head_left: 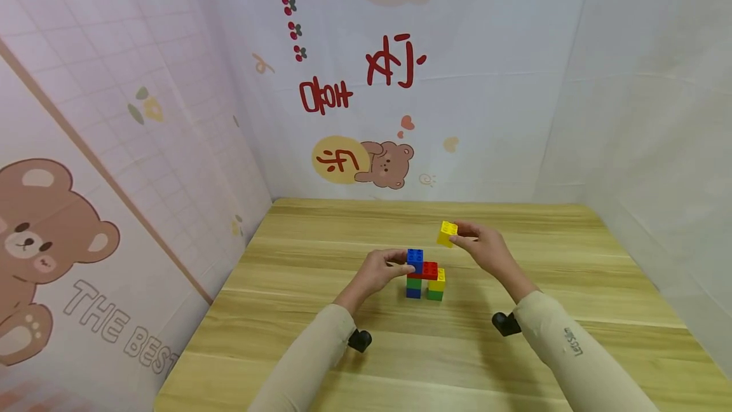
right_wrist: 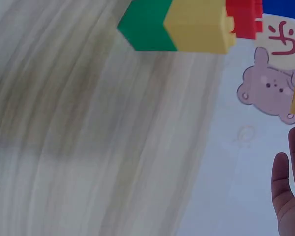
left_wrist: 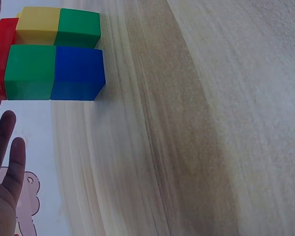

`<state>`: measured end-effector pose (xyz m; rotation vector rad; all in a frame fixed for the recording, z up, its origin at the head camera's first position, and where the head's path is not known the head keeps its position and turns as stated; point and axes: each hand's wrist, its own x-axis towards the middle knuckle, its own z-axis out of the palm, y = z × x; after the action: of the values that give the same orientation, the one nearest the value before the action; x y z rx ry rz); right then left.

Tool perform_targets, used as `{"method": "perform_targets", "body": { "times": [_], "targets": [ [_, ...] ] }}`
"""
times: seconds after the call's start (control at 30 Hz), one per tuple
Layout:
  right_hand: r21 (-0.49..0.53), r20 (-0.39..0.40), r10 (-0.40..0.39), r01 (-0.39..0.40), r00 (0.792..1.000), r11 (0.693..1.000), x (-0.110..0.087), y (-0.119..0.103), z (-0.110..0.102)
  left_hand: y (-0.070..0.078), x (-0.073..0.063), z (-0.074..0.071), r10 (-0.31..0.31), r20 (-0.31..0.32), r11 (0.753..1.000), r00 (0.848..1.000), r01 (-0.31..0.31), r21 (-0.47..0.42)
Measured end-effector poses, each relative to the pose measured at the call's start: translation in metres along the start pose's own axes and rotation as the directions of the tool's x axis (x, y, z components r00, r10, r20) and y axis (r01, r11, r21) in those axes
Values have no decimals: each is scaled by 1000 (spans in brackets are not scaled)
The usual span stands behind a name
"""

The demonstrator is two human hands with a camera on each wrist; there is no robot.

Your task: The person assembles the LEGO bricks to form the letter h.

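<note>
My left hand (head_left: 374, 271) pinches the blue brick (head_left: 415, 262) on top of a small structure, thumb in front and fingers behind. Under it a red brick (head_left: 431, 269) bridges two columns. The left column is a green brick (left_wrist: 30, 72) over a blue one (left_wrist: 78, 73); the right one is a yellow brick (head_left: 437, 283) over a green one (head_left: 435, 295). Behind and above the structure's right side, my right hand (head_left: 486, 250) holds another yellow brick (head_left: 447, 234) in the air, apart from the rest. Only that brick's edge shows in the right wrist view.
The structure stands on a wood-grain table (head_left: 320, 234). White printed cloth (head_left: 486, 113) hangs behind the table, with more cloth at both sides. A black wrist mount (head_left: 359, 340) sits under the left cuff, another (head_left: 506, 323) beside the right cuff.
</note>
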<state>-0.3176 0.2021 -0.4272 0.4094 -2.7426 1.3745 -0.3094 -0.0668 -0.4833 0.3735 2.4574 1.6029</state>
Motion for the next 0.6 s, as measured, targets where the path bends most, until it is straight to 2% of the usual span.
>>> {"method": "perform_targets", "body": {
  "times": [0.6],
  "targets": [
    [43,88,-88,84,992,996,4,-35,17,1,1,-1,23,13,1000,1000,-23,-6]
  ]
}}
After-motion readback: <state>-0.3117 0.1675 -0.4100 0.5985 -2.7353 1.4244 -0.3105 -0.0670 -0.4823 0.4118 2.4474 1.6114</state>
